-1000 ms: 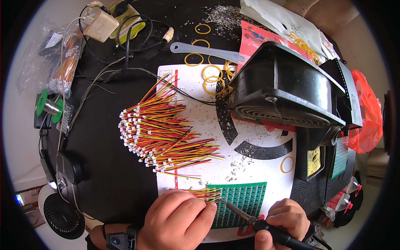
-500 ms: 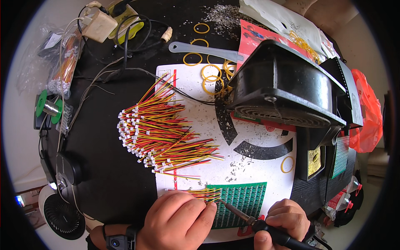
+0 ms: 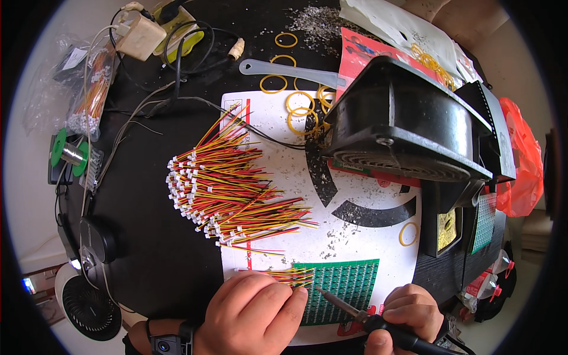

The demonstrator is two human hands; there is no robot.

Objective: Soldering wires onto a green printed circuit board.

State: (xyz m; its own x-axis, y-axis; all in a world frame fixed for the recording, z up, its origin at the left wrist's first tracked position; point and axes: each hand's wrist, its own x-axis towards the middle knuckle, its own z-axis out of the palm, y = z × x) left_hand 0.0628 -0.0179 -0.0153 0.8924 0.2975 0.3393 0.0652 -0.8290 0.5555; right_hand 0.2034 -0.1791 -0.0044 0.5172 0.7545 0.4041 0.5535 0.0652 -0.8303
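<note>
Two bare hands at work on a green circuit board, head view; clock directions are read from the board's centre. The green circuit board (image 3: 349,284) lies on a white sheet (image 3: 390,260) spread over the black desk (image 3: 148,248). At 9 o'clock, the left hand (image 3: 254,310) rests with its fingers bent and drawn together over a row of wires (image 3: 290,274), whose ends reach the board's left edge; whether it pinches a wire or only presses cannot be told. At 4 o'clock, the right hand (image 3: 411,310) is closed around the soldering iron (image 3: 374,322), whose tip points toward 10 o'clock, just beside the wire ends; contact with the board cannot be made out. Between 10 and 11 o'clock lies a pile of loose wires (image 3: 236,195) with white connectors; at 1 o'clock stands a black fan (image 3: 408,124), at 2 o'clock a yellow cleaning pad (image 3: 446,231). The step in hand appears to be soldering wires along that edge, with much of the pile unattached. The next move seemingly calls for a steady wire end and a brief, exact touch of the tip.
</note>
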